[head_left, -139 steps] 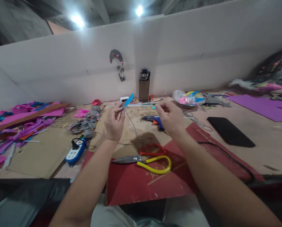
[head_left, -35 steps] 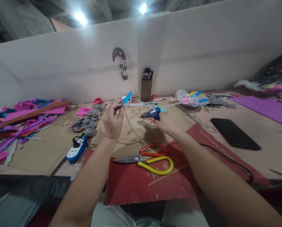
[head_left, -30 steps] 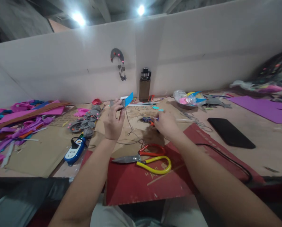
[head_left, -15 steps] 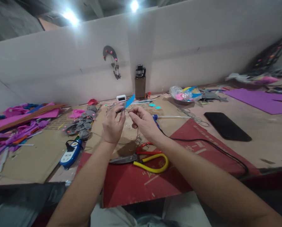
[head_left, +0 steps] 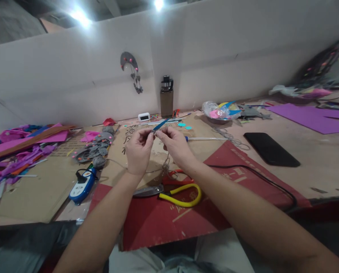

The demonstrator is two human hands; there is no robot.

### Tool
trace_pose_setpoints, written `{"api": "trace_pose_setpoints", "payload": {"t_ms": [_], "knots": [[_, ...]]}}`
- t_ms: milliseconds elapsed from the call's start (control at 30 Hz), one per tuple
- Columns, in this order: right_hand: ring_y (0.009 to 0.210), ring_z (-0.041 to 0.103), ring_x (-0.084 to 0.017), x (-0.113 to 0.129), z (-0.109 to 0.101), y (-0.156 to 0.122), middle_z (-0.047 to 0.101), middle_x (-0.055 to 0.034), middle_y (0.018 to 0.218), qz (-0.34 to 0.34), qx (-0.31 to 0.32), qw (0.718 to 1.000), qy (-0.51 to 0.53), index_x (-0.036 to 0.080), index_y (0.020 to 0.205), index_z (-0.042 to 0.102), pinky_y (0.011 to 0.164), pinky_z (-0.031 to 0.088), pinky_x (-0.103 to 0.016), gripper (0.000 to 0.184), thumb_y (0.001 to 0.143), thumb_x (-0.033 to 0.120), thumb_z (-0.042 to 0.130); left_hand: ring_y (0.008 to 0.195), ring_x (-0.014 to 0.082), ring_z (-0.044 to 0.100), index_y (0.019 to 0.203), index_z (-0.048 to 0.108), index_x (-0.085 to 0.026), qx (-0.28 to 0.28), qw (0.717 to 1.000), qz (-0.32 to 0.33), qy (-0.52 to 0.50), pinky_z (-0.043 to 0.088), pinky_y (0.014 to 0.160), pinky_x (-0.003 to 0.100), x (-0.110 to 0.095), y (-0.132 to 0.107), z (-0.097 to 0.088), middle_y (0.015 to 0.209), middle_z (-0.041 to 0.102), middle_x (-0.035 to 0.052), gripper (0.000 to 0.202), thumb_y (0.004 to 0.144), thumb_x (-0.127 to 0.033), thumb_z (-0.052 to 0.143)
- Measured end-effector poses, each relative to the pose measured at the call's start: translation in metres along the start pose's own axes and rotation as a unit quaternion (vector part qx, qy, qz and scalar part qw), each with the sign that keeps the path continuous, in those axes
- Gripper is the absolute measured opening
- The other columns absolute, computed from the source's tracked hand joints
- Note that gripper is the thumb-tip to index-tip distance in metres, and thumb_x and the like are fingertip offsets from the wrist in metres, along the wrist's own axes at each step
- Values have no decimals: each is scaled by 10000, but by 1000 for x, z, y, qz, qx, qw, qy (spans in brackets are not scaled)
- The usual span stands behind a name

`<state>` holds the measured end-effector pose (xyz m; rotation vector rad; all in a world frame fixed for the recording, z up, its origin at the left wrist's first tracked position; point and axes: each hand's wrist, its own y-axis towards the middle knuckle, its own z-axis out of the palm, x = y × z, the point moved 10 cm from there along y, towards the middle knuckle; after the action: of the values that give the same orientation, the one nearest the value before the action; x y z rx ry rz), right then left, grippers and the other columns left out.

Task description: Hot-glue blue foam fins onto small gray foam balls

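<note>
My left hand (head_left: 138, 151) and my right hand (head_left: 173, 143) meet above the table, fingers pinched together on a small blue foam piece (head_left: 160, 125). A thin wire (head_left: 166, 163) hangs down from between my hands. Below them lie thread snips with yellow and red handles (head_left: 181, 189) on a red card sheet (head_left: 186, 212). The glue gun lies behind my right hand; only its white glue stick (head_left: 206, 139) and black cord (head_left: 255, 174) show.
A brown bottle (head_left: 166, 99) stands at the white wall. Grey felt pieces (head_left: 97, 146) and a blue power strip (head_left: 81, 185) lie left, beyond them pink and purple scraps (head_left: 21, 148). A black phone (head_left: 270, 149), a bowl of scraps (head_left: 222, 112) and purple sheets (head_left: 314, 117) are right.
My right hand held the glue gun, laid it on the table and came over to the left hand. Both hands now pinch the blue piece, which has tilted flatter.
</note>
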<state>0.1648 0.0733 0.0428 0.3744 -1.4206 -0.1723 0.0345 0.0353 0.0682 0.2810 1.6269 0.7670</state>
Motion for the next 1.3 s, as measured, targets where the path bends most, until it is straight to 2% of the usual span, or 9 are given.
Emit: {"api": "trace_pose_setpoints", "payload": {"t_ms": [333,567,733,1033,1300], "knots": [[569,385,-99,1,-5,-1,438,42,611,6,-17,1000,-14,197,691,526,556,351,-250,235,763,415,573,738,137,663,908,671,-157,-5,999,-43,18,544,752,279,5,-2,1,848,700,45,218,764,-320,662],[553,384,-95,3,-7,-1,451,44,604,-7,-23,999,-26,196,678,518,546,344,-248,237,770,407,573,743,142,660,888,656,-138,6,989,-109,-103,552,781,325,15,-3,7,826,689,53,264,717,-331,711],[547,368,-92,6,-7,-3,444,47,596,-14,-24,999,-42,190,675,523,543,330,-247,251,775,413,580,723,134,654,844,662,-141,-5,983,-119,-139,556,763,323,15,-3,7,799,682,40,251,693,-329,732],[599,401,-106,16,-2,-7,484,28,645,-68,-2,995,-77,190,708,528,583,335,-252,208,820,365,530,690,114,649,774,621,-157,-37,976,-140,-162,566,743,308,25,0,0,731,655,2,210,683,-309,733],[614,414,-110,27,-15,-7,487,24,663,-109,-43,985,-126,193,740,516,606,335,-263,164,832,328,524,698,116,644,742,588,-149,-61,970,-166,-168,575,707,293,22,-2,-3,731,640,3,231,662,-307,737]]}}
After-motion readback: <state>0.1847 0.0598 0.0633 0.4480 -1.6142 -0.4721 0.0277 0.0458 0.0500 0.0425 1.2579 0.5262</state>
